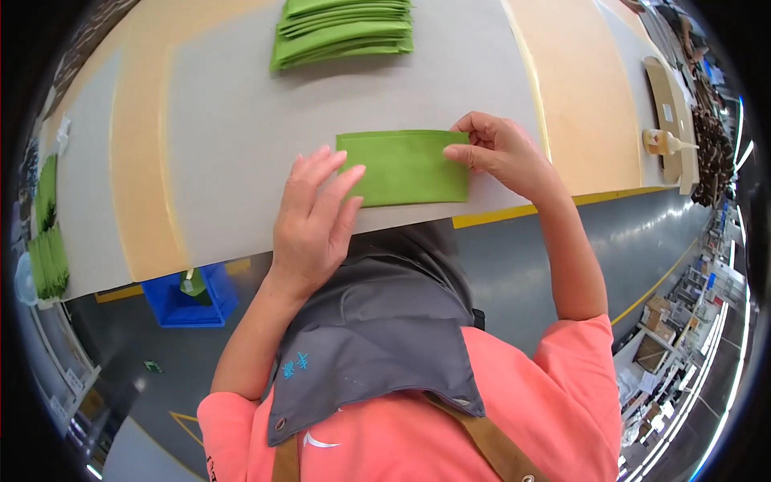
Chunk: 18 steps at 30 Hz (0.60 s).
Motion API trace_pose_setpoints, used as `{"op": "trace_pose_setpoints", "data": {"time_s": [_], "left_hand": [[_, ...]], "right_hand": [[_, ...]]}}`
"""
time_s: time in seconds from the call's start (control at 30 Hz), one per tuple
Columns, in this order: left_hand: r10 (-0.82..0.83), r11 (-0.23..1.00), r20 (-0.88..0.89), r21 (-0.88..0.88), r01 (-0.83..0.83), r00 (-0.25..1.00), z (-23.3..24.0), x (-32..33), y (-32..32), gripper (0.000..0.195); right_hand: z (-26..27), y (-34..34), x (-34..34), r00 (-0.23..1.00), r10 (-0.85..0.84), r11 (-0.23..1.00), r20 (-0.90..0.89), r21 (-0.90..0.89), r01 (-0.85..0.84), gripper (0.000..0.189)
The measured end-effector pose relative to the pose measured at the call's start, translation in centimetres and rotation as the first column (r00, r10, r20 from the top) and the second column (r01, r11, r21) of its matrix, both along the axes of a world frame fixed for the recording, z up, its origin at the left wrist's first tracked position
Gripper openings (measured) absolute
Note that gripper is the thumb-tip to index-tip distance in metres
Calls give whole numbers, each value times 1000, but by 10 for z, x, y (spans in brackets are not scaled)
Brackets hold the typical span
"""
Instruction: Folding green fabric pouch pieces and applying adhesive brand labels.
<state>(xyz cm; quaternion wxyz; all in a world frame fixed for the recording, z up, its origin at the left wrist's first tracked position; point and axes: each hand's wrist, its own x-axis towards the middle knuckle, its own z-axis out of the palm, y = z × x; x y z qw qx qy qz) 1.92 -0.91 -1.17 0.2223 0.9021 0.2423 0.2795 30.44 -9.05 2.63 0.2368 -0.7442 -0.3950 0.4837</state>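
Before me a flat green rectangular piece, apparently folded fabric (403, 172), lies near the table's front edge. My right hand (503, 153) pinches its upper right corner, thumb on top and fingers behind. At the left end, my left hand (319, 211) hovers over or lightly rests on the edge with its fingers spread; contact is hard to tell. Farther back on the table stands a stack of similar green pieces (344, 33), cut off by the top of the view.
More green pieces (48, 259) lie at the table's far left. A blue bin (187, 295) with something green inside sits below the front edge. At the right are a nozzle bottle (659, 142) and a cardboard piece (665, 102). Tape strips cross the table covering (229, 150).
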Motion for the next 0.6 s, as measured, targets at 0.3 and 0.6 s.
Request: {"op": "trace_pose_setpoints", "data": {"time_s": [0.3,0.6], "left_hand": [[-309,949,-63,46,312,949,-3,40,-39,45],[-307,946,-170,52,319,936,-4,47,-43,44]], "right_hand": [[-10,-46,0,944,-304,918,132,306,252,26],[-13,-48,-3,942,-318,882,104,397,254,22]]}}
